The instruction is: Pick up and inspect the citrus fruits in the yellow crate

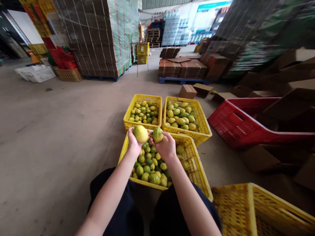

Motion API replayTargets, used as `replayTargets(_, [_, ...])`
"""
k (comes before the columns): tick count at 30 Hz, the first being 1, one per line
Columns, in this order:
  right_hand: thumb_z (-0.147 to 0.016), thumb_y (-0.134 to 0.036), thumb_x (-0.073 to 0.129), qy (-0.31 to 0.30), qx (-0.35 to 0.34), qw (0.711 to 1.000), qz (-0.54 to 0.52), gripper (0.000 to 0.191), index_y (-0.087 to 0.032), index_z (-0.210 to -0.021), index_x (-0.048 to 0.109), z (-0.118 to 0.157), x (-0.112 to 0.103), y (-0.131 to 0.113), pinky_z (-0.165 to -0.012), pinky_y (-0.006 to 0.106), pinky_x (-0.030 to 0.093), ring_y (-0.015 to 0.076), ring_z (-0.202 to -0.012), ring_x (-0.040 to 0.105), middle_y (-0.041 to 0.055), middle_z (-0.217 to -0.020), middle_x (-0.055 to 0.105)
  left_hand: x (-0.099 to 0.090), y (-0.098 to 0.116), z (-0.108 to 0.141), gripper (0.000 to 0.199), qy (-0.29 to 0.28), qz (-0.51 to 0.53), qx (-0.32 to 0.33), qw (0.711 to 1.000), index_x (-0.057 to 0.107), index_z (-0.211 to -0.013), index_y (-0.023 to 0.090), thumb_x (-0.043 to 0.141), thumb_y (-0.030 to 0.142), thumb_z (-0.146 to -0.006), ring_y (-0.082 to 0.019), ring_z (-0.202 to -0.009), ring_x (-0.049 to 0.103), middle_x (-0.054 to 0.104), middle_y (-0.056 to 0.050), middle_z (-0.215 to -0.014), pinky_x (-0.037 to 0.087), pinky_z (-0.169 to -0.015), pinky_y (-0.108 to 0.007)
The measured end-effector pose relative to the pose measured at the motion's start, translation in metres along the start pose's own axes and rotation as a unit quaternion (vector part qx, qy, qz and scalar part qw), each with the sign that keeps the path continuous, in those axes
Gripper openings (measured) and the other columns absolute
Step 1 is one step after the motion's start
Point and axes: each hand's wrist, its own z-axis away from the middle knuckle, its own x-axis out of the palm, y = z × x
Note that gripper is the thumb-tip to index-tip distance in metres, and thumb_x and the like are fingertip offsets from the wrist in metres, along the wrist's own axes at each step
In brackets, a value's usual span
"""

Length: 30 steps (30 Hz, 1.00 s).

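Note:
My left hand (133, 143) is closed around a large, mostly yellow lemon (140, 133). Close beside it, my right hand (167, 146) grips a smaller green-yellow lemon (157, 135) that looks ridged. Both hands are held over the near yellow crate (200, 164), where many green and yellow lemons (154, 178) lie piled. My forearms cover part of that pile. Just beyond stand two more yellow crates: the back left crate (126, 119) holds small yellow-green lemons (140, 113), and the back right crate (205, 129) holds larger, longer-looking ones (181, 121).
At the lower right stands another yellow crate (231, 203), its inside mostly out of sight. A red crate (228, 121) with cardboard lies to the right. Flattened cartons (182, 68) rest on a blue pallet (183, 80) ahead. Tall wrapped stacks (91, 39) rise at the left.

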Motion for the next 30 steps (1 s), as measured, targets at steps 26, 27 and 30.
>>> replayTargets(26, [-0.069, -0.035, 0.06, 0.06, -0.043, 0.995, 0.068, 0.017, -0.02, -0.074, 0.055, -0.004, -0.002, 0.005, -0.045, 0.023, 0.043, 0.0105, -0.047, 0.051, -0.0013, -0.063, 0.06, -0.003, 0.005, 0.013, 0.032, -0.148, 0.086, -0.113, 0.979, 0.062, -0.085, 0.011, 0.053, 0.04, -0.075, -0.018, -0.069, 0.065, 0.066, -0.007, -0.07, 0.054, -0.06, -0.025])
replayTargets(27, [-0.067, -0.033, 0.063, 0.072, -0.065, 0.993, 0.074, 0.017, -0.021, -0.075, 0.054, -0.003, 0.0, 0.006, -0.044, 0.022, 0.042, 0.0099, -0.047, 0.05, -0.0027, -0.063, 0.058, -0.003, 0.004, 0.014, 0.029, -0.142, 0.101, -0.103, 0.979, 0.062, -0.084, 0.012, 0.054, 0.038, -0.074, -0.019, -0.075, 0.065, 0.066, -0.007, -0.071, 0.054, -0.065, -0.027])
replayTargets(30, [-0.065, -0.03, 0.068, 0.104, -0.122, 0.981, 0.113, 0.024, -0.023, -0.082, 0.053, -0.001, 0.003, 0.009, -0.041, 0.02, 0.038, 0.0087, -0.048, 0.048, -0.0051, -0.065, 0.057, -0.001, 0.002, 0.016, 0.025, -0.144, 0.116, -0.088, 0.979, 0.062, -0.081, 0.014, 0.052, 0.035, -0.072, -0.023, -0.089, 0.063, 0.067, -0.008, -0.079, 0.053, -0.073, -0.031])
